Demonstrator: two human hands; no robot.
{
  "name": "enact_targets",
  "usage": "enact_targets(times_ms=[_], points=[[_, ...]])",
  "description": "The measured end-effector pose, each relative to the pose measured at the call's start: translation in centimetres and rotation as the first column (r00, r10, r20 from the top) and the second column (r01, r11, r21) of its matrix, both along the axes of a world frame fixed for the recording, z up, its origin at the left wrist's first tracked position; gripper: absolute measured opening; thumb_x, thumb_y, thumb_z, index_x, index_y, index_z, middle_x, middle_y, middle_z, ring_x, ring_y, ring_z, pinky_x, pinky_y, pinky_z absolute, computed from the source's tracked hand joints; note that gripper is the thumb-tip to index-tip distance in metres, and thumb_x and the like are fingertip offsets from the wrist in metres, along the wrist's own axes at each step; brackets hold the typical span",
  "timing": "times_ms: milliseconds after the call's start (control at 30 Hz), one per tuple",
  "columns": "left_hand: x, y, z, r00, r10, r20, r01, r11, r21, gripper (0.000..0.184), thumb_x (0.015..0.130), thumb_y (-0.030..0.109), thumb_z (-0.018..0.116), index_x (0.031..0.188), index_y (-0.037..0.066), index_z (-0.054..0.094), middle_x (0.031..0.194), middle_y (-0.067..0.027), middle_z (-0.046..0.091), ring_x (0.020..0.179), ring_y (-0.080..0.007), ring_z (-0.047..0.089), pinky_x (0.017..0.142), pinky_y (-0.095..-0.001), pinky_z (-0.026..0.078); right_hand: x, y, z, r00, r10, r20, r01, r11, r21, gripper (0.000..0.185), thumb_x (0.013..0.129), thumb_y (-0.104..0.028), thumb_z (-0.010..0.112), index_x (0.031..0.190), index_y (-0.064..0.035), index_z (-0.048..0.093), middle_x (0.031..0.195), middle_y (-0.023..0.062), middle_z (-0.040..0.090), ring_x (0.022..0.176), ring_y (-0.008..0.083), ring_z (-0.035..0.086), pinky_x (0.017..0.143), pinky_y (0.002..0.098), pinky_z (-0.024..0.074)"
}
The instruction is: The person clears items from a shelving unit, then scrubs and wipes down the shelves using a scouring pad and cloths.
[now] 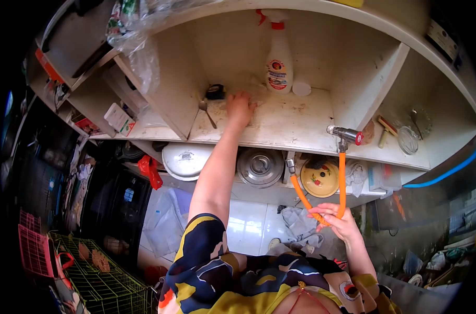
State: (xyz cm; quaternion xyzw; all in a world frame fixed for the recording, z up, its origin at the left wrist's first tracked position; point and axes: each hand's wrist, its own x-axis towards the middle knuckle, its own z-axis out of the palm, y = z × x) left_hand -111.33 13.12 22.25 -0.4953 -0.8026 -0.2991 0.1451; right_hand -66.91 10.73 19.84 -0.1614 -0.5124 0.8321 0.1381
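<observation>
The white shelf (290,125) is the largest thing here, its upright boards splitting it into bays that keep the goods apart. Lids sit in the space below: a white lid (185,161), a steel lid (260,168) and a yellow lid (320,178), probably tucked there to save room above. The orange hose (342,180) is in front of the shelf's right half, bent into a U. The right hand (340,222) has its grip closed on the bottom of that bend, which seems to hold both ends up. One end carries a metal tap (348,136), level with the shelf's front edge; whether it touches cannot be told. In the middle bay, the spray bottle (278,63) stands upright against the back, likely for steadiness. The left hand (240,110) reaches palm-down to the bay's floor; whether its grip holds anything I cannot tell. Just beside it lie a spoon (207,114) and a small dark object (215,92).
</observation>
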Motion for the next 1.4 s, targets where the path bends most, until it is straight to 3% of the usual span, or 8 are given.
enact_targets(times_ms=[333,500,667,833,1100,1233,1300,1400], points=[[1.3,-3.4,1.0,0.922,-0.179,0.342,0.095,0.964,0.248,0.025,0.075,0.010,0.064,0.097,0.000,0.057,0.098,-0.0201,0.058,0.094,-0.0383,0.054,0.080,-0.0422,0.044,-2.3,0.9,0.4,0.997,0.038,0.065,-0.042,0.997,0.062,0.032,0.090,-0.003,0.049,0.121,0.0068,0.046,0.115,0.0240,0.058,0.105,0.0354,0.059,0.066,0.0369,0.0568],[5.2,-4.5,1.3,0.878,-0.476,0.047,0.474,0.879,0.055,0.025,0.074,0.009,0.066,0.095,0.000,0.055,0.091,-0.0188,0.056,0.086,-0.0364,0.056,0.074,-0.0388,0.046,-3.6,1.0,0.6,0.997,0.071,0.033,-0.073,0.996,0.050,0.034,0.091,-0.002,0.049,0.123,0.0081,0.044,0.115,0.0212,0.059,0.105,0.0304,0.060,0.066,0.0350,0.0569],[8.0,-6.0,3.9,0.885,-0.465,0.021,0.465,0.886,0.004,0.025,0.077,0.015,0.066,0.099,0.003,0.059,0.096,-0.0149,0.058,0.094,-0.0317,0.053,0.081,-0.0397,0.043,-3.7,1.0,0.7,0.997,0.070,0.027,-0.071,0.997,0.031,0.033,0.091,-0.002,0.049,0.122,0.0074,0.046,0.115,0.0212,0.059,0.105,0.0306,0.060,0.066,0.0352,0.0568],[2.4,-6.3,5.5,0.999,-0.009,-0.044,0.015,0.989,0.146,0.039,0.076,0.029,0.067,0.108,0.006,0.060,0.111,-0.0138,0.057,0.102,-0.0348,0.049,0.089,-0.0425,0.041,-2.7,0.7,0.7,0.999,0.038,0.036,-0.040,0.998,0.057,0.031,0.090,-0.002,0.049,0.120,0.0067,0.048,0.114,0.0215,0.059,0.106,0.0304,0.060,0.066,0.0354,0.0568],[-1.0,-3.6,4.1,0.946,-0.221,0.236,0.267,0.947,-0.181,0.071,0.067,0.033,0.074,0.129,0.008,0.050,0.129,-0.0165,0.051,0.118,-0.0357,0.047,0.098,-0.0404,0.040,-2.0,-1.0,1.0,0.998,-0.044,0.055,0.040,0.996,0.075,0.029,0.090,-0.002,0.051,0.118,0.0064,0.050,0.112,0.0221,0.060,0.105,0.0298,0.060,0.064,0.0347,0.0567],[-1.7,-4.3,4.6,0.787,-0.253,0.563,0.298,0.955,0.013,0.068,0.074,0.030,0.068,0.133,0.005,0.044,0.130,-0.0152,0.050,0.115,-0.0233,0.050,0.090,-0.0365,0.046,-1.2,-1.9,1.1,0.995,-0.092,0.032,0.090,0.994,0.070,0.028,0.090,-0.002,0.051,0.117,0.0063,0.051,0.112,0.0224,0.060,0.105,0.0295,0.060,0.064,0.0344,0.0568],[-2.6,-5.1,4.5,0.355,-0.523,0.775,0.012,0.831,0.555,0.059,0.084,0.029,0.056,0.136,0.006,0.040,0.132,-0.0158,0.047,0.111,-0.0225,0.053,0.087,-0.0391,0.048,-0.8,-2.4,1.3,0.988,-0.121,0.093,0.113,0.990,0.085,0.025,0.089,0.000,0.050,0.113,0.0055,0.053,0.112,0.0231,0.059,0.104,0.0349,0.060,0.064,0.0380,0.0574],[-1.7,-8.3,4.9,-0.017,-0.799,0.601,-0.151,0.597,0.788,0.054,0.095,0.037,0.039,0.137,0.003,0.032,0.134,-0.0187,0.042,0.116,-0.0349,0.048,0.091,-0.0456,0.048,-1.0,-2.8,1.2,0.992,-0.108,0.070,0.102,0.991,0.082,0.024,0.088,-0.001,0.051,0.112,0.0056,0.054,0.112,0.0232,0.060,0.104,0.0341,0.060,0.063,0.0382,0.0573]])
